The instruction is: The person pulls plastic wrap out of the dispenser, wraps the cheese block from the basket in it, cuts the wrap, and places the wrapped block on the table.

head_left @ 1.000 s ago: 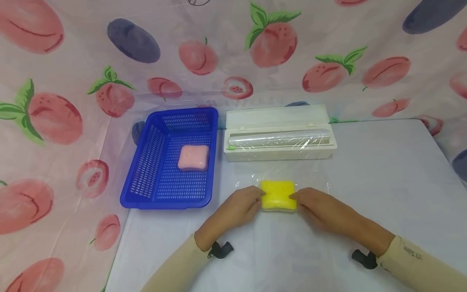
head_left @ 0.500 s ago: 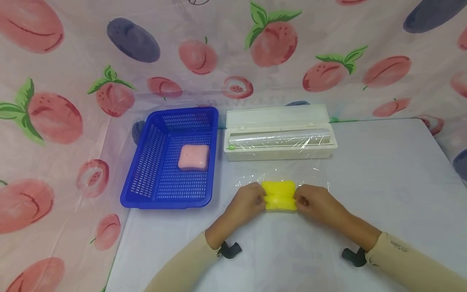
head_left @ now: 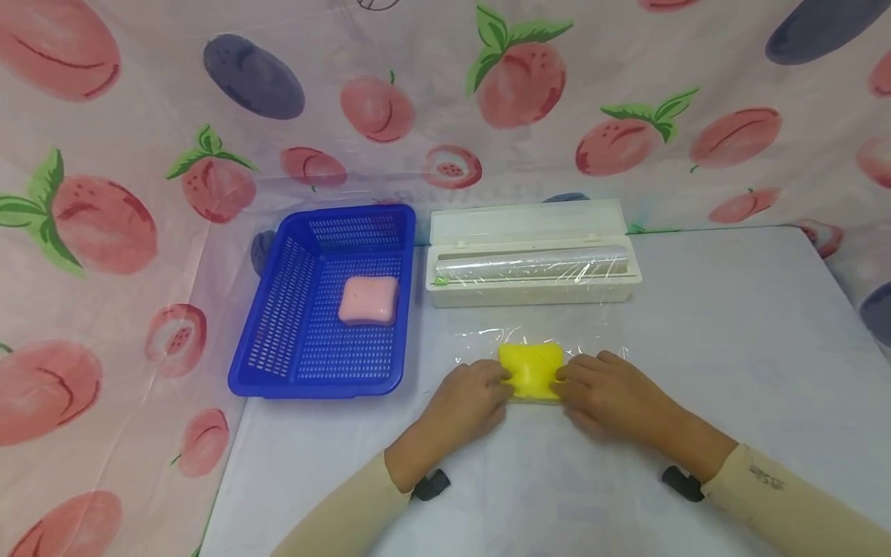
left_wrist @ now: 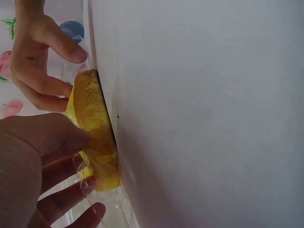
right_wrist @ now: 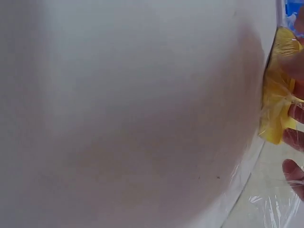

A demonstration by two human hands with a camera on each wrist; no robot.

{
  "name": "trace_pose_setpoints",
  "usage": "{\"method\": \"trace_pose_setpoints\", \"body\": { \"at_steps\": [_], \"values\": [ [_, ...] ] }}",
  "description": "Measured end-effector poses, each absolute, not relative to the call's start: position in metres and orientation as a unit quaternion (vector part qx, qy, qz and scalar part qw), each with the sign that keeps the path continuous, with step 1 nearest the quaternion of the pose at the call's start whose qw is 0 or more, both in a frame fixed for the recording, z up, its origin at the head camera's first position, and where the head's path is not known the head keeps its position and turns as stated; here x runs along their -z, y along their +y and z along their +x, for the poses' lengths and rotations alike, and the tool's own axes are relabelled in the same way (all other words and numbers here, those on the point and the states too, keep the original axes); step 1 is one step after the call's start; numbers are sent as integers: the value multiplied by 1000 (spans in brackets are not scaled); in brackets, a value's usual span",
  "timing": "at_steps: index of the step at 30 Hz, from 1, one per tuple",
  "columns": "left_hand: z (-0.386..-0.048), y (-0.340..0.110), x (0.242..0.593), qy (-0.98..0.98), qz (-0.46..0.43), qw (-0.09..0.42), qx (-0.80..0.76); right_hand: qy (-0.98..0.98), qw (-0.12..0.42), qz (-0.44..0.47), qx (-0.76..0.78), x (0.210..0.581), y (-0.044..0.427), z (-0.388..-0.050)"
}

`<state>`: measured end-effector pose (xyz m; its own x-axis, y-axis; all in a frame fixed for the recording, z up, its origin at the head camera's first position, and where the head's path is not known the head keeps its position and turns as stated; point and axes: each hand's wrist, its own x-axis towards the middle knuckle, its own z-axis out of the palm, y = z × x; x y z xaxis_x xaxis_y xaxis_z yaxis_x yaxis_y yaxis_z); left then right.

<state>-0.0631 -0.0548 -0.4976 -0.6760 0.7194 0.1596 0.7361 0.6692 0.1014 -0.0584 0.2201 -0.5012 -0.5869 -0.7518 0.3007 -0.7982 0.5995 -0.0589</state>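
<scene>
A yellow rounded-rectangular bar [head_left: 532,371] lies flat at the centre of the work, on a table under a smooth white cover [head_left: 738,333], with shiny clear plastic film [head_left: 476,339] drawn over its sides. The bare left hand [head_left: 468,404] touches its 9 o'clock end: in the left wrist view the thumb rests on the bar's near side, and the fingers are spread, their tips against crinkled film. The bare right hand [head_left: 614,396] is at the 3 o'clock end, its fingers touching the bar and its thumb held apart from them; how firmly either hand presses, I cannot tell. At 12 o'clock from the bar stands a long white plastic box [head_left: 529,295], lid up, holding a roll of clear film [head_left: 529,266]. At 10 o'clock sits a blue perforated plastic basket [head_left: 313,388], with a pink rounded-rectangular bar [head_left: 369,300] toward its 3 o'clock wall.
</scene>
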Motion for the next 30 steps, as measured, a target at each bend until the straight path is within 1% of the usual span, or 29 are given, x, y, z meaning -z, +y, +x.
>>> {"method": "trace_pose_setpoints", "body": {
  "at_steps": [4, 7, 9, 11, 14, 17, 19, 22, 26, 28, 30],
  "values": [
    [-63, -60, 498, -903, -420, 47, 76, -880, 120, 455, -70, 499, 215, -61],
    [-63, -63, 497, -900, -430, 32, 71, -878, 105, 462, -59, 496, 210, -61],
    [-64, -65, 496, -897, -437, 26, 63, -881, 95, 456, -82, 496, 210, -62],
    [-63, -66, 496, -894, -444, 20, 56, -890, 75, 432, -123, 496, 212, -62],
    [-64, -68, 495, -894, -444, 26, 50, -899, 35, 379, -216, 495, 218, -66],
    [-65, -66, 494, -900, -430, 43, 52, -903, -11, 318, -289, 489, 223, -74],
    [-67, -63, 493, -905, -418, 55, 64, -902, -28, 287, -322, 488, 226, -81],
    [-74, -56, 492, -910, -399, 74, 90, -895, -32, 263, -358, 489, 230, -89],
    [-82, -47, 491, -916, -369, 87, 133, -886, -12, 271, -376, 491, 231, -94],
    [-85, -45, 489, -918, -355, 80, 156, -887, -9, 272, -373, 491, 231, -95],
    [-88, -43, 487, -921, -338, 62, 185, -891, -10, 268, -365, 491, 231, -96]
  ]
}}
